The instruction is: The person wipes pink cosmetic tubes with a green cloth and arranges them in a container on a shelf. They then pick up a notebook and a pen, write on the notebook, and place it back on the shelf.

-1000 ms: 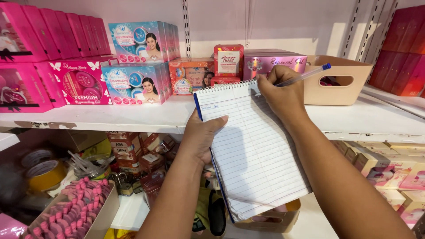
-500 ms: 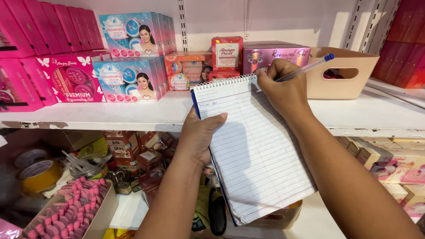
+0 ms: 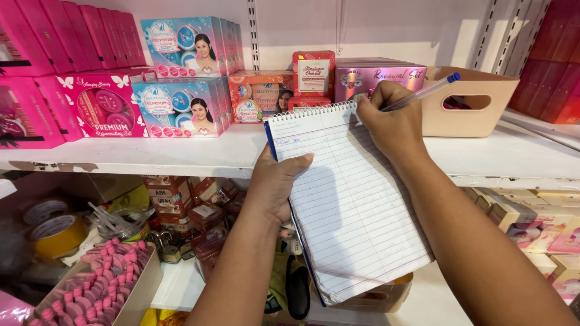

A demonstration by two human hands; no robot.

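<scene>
While both hands are busy at the shelf, this is how things lie:

Left hand: the left hand [image 3: 273, 187] grips the spiral notepad [image 3: 347, 199] along its left edge, thumb lying across the lined page, fingers hidden behind it; it is closed on the pad and props it up in front of the shelves.

Right hand: the right hand [image 3: 391, 121] is pinched shut on a blue-capped pen [image 3: 423, 93], resting at the pad's top right corner just under the wire binding.

Notepad: held in the air between the two arms, tilted, its long axis running from the binding at the upper left down to the lower right; a short scribble sits on the first line, the other lines are blank.

Pen: its capped end points up and to the right, over the tan bin [image 3: 477, 124]; the writing tip is hidden by the fingers.

Key relation: the pen hand sits at the far top end of the pad, the holding hand lower, at mid-edge; the blank lines run down from the pen hand toward the person.

Upper shelf: the white shelf [image 3: 181, 154] carries pink gift boxes [image 3: 99, 105], pale blue cosmetic boxes [image 3: 181, 105] and a red soap box [image 3: 313, 73], all behind the pad.

Lower shelf: rolls of tape [image 3: 57, 232] and a tray of pink bottles [image 3: 103, 284], well to the left of the left arm.
</scene>
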